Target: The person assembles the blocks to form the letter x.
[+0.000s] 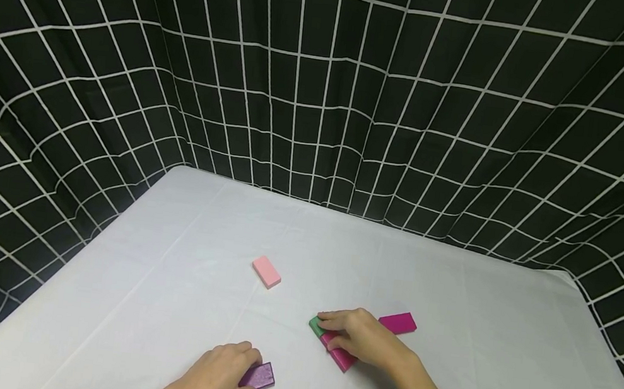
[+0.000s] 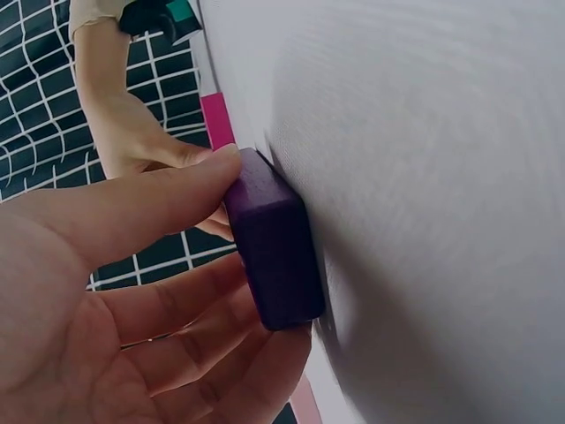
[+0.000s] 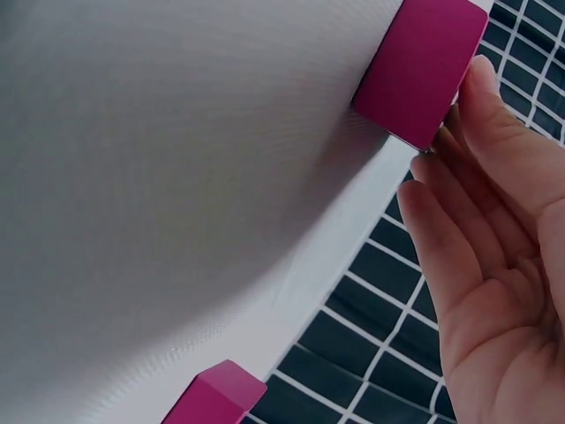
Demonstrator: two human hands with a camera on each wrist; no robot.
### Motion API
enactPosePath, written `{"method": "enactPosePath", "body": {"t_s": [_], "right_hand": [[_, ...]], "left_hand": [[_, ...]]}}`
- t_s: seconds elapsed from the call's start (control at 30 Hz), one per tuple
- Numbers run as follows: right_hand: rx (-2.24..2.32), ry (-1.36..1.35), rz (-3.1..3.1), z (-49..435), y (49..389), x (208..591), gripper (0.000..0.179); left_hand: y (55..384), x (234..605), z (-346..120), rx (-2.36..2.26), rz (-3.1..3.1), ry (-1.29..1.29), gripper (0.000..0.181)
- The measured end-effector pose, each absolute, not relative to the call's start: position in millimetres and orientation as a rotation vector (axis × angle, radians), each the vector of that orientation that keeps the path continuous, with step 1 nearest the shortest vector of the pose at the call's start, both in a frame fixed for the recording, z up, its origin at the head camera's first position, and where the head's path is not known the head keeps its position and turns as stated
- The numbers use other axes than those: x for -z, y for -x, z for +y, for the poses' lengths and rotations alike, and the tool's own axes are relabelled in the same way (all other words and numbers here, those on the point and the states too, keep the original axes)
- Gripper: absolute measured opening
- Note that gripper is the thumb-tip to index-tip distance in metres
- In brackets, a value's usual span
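Low on the left, the left hand (image 1: pixel 221 372) arched, thumb and curled fingers pinching the purple rectangular block (image 1: pixel 263 376) over the white-covered table (image 1: pixel 166 280)! Across from it, forearm slanting inward, the right hand (image 1: pixel 368 340) bent palm-down, fingers reaching the small green block (image 1: pixel 315 327), thumb gripping the magenta rectangular block (image 1: pixel 341 358) that touched it, end to end.

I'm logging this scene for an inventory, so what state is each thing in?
Purple block: held in the left grip.
Green block: on the white cloth, touched by the right grip.
Near magenta block: against the green block, held by the right grip.
Far magenta block: partly hidden by the right grip.
Pink block: lying flat, apart, untouched.
Gridded curtain: hanging in folds.
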State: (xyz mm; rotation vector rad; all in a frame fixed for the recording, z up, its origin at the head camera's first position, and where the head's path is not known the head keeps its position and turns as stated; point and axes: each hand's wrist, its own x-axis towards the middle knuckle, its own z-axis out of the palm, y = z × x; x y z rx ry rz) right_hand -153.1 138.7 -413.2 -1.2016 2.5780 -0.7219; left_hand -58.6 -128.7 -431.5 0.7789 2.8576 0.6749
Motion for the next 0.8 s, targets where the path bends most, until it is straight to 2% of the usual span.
{"method": "enactPosePath", "body": {"t_s": [0.8], "right_hand": [[0.800, 1.145, 2.573, 140, 152, 412, 0.037]], "left_hand": [[64, 419, -111, -0.882, 2.945, -0.625, 0.023]]}}
